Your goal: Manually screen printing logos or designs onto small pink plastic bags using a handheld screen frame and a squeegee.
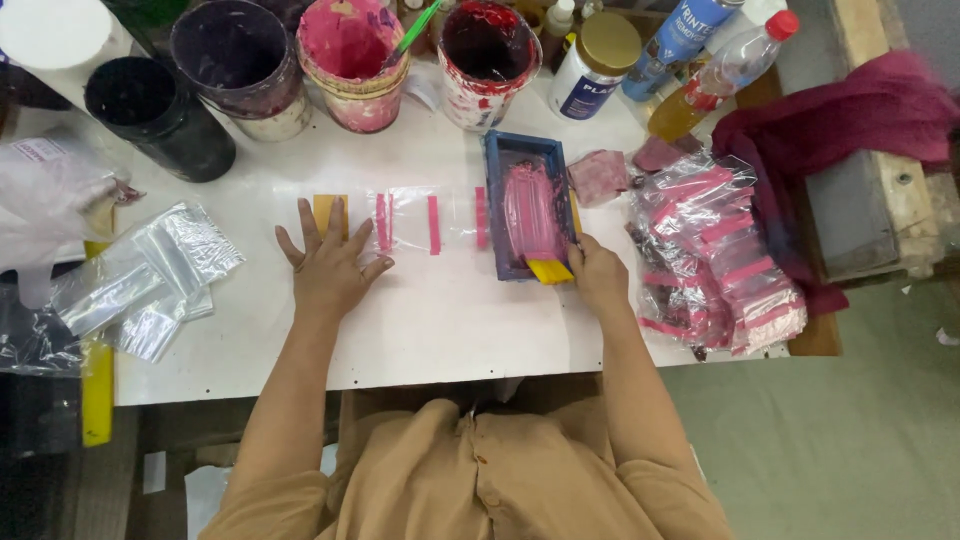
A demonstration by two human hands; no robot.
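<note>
My left hand (330,265) lies flat with fingers spread on a clear plastic bag (415,225) that has pink printed stripes, on the white table (430,330). My right hand (597,272) grips a yellow squeegee (550,270) at the near end of a small blue-framed printing screen (530,205) smeared with pink ink. The screen rests on the right end of the bag.
Several paint buckets (350,60) stand along the far edge, with bottles and a jar (600,60) to their right. A heap of printed bags (715,250) lies right of the screen; unprinted clear bags (150,275) lie left. A dark red cloth (850,120) lies far right.
</note>
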